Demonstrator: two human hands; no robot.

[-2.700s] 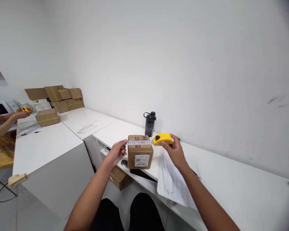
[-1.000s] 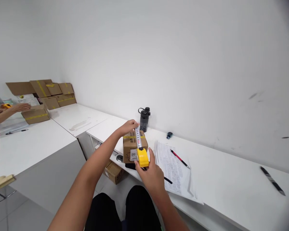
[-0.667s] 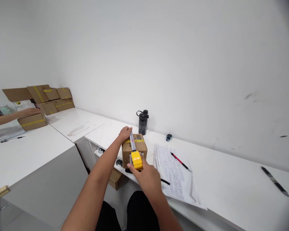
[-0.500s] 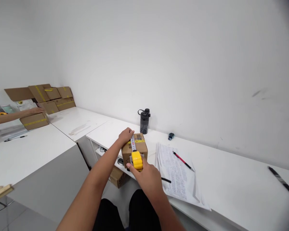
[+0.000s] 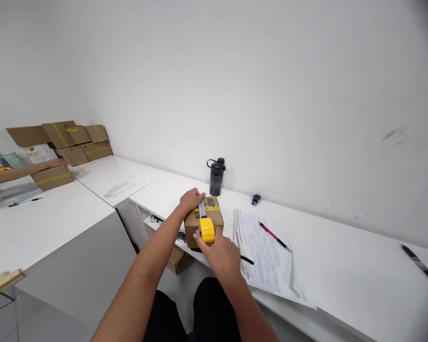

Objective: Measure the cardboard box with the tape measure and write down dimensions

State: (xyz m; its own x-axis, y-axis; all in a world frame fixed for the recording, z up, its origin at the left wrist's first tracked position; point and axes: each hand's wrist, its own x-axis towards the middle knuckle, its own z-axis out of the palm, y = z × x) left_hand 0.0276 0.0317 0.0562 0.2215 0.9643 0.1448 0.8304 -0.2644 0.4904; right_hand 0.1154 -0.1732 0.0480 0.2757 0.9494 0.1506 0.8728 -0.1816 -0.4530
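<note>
The right hand (image 5: 223, 256) is wrapped around the yellow tape measure (image 5: 207, 230), thumb on one side and fingers curled about the other, leaving hardly any gap. Over at the far edge of the cardboard box (image 5: 216, 218), the left hand (image 5: 191, 199) has thumb and fingers closed on the end of the metal strip (image 5: 202, 210). That strip runs over the box's top; whether it lies flat against it, I can't quite make out. The box sits at the white table's (image 5: 342, 266) front edge, a dark bottle (image 5: 217, 179) standing just behind it.
</note>
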